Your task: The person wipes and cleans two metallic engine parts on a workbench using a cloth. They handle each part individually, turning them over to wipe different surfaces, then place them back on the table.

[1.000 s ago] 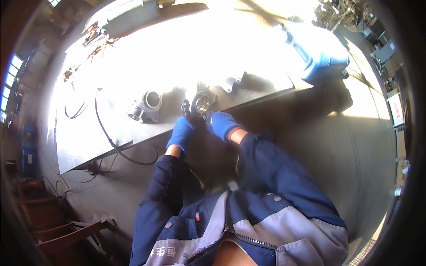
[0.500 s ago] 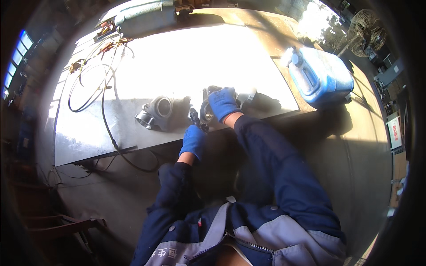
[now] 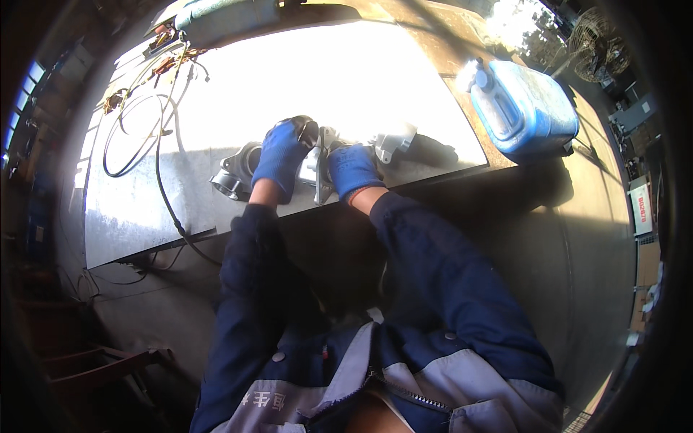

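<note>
My left hand [image 3: 281, 157], in a blue glove with dark fingers, is raised at the left side of a grey metal casting [image 3: 323, 180]. Its fingers are curled, and whatever they hold is hidden among dark shapes at the fingertips. Wrapped round the right side of that same casting is my gloved right hand [image 3: 354, 169]. A second casting [image 3: 232, 180], with round openings, lies just left of my left hand, which partly covers it. To the right of my right hand sits another casting [image 3: 395, 142], washed pale by sunlight.
The castings rest on a metal-topped table [image 3: 137, 216] with glaring sunlight across it. A dark hose [image 3: 160, 162] loops over its left side and hangs off the front edge. A blue jerrycan [image 3: 527, 108] stands at the right, and a blue-green tank [image 3: 227, 22] lies far left.
My left hand has risen from the table's front edge, and the dark tool it held no longer shows clearly. The middle casting has turned under my right hand, which has shifted slightly lower left.
</note>
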